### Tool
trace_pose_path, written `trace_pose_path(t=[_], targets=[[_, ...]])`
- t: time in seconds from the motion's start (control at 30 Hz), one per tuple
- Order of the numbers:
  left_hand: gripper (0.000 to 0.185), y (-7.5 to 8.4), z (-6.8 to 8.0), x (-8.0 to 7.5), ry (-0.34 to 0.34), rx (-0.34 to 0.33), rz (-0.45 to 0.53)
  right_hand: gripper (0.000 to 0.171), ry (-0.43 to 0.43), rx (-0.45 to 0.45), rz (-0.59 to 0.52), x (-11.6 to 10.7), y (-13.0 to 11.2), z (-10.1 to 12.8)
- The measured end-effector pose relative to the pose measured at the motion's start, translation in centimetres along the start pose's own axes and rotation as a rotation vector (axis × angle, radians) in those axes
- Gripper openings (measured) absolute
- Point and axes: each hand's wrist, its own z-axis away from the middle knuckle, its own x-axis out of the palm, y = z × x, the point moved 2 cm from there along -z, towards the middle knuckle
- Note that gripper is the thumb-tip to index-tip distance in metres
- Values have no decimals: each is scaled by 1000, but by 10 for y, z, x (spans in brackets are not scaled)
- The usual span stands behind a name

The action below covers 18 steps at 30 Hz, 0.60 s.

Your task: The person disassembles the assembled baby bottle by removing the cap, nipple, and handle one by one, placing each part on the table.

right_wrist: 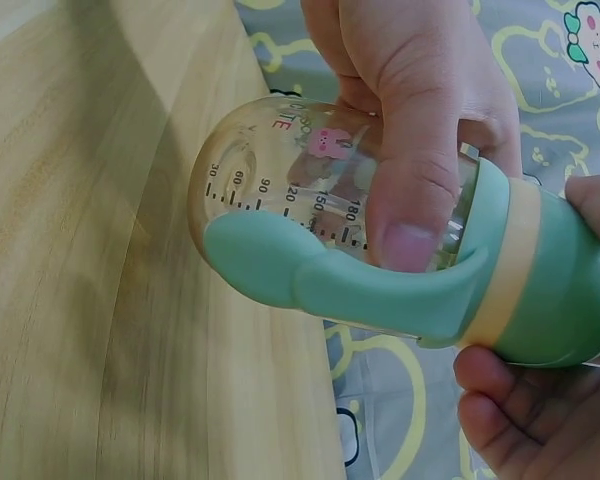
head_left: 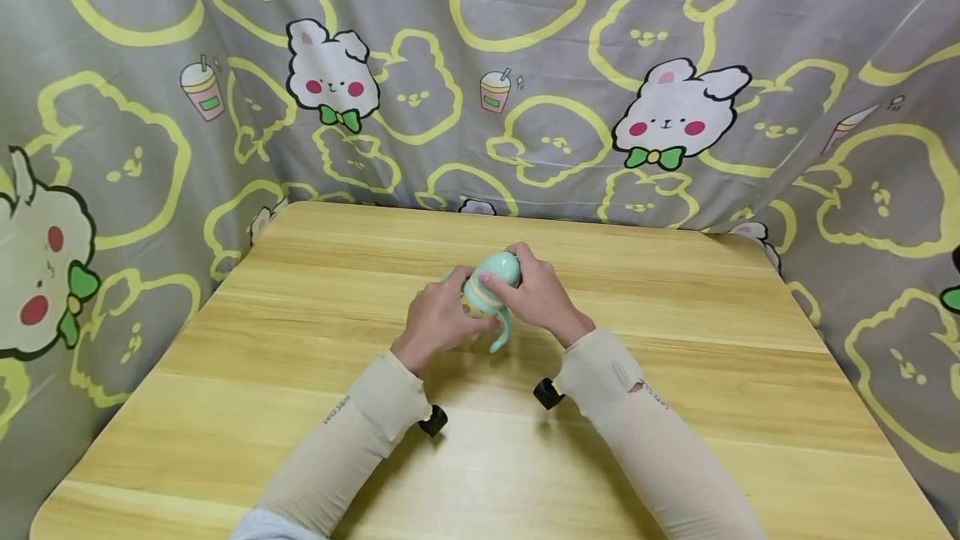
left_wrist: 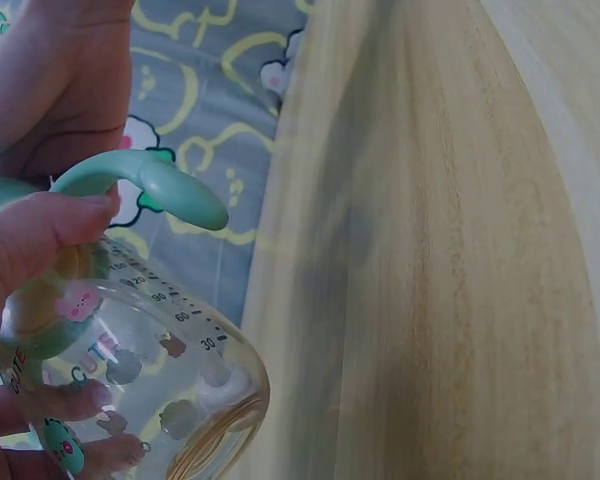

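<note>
Both hands, left hand and right hand, curled round baby bottle, mid-table, edges well apart.

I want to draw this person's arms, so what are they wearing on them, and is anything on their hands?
Both arms wear long, snug beige sleeves reaching the wrists, with small dark lettering printed near each cuff. The right sleeve also has a small dark mark. A little black camera sits under each wrist. The left hand and right hand are bare, with no gloves, and one nail looks pink.
</note>
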Motion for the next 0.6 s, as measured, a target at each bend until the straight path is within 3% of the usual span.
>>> trace_pose_path(t=[0.43,0.6], targets=[[79,4,-8,-8,20,6,-10,52,37,-46,31,-6,-2,-5],[78,3,-4,-7,-32,-23,0,55,-15,-8,50,-5,0,-2]])
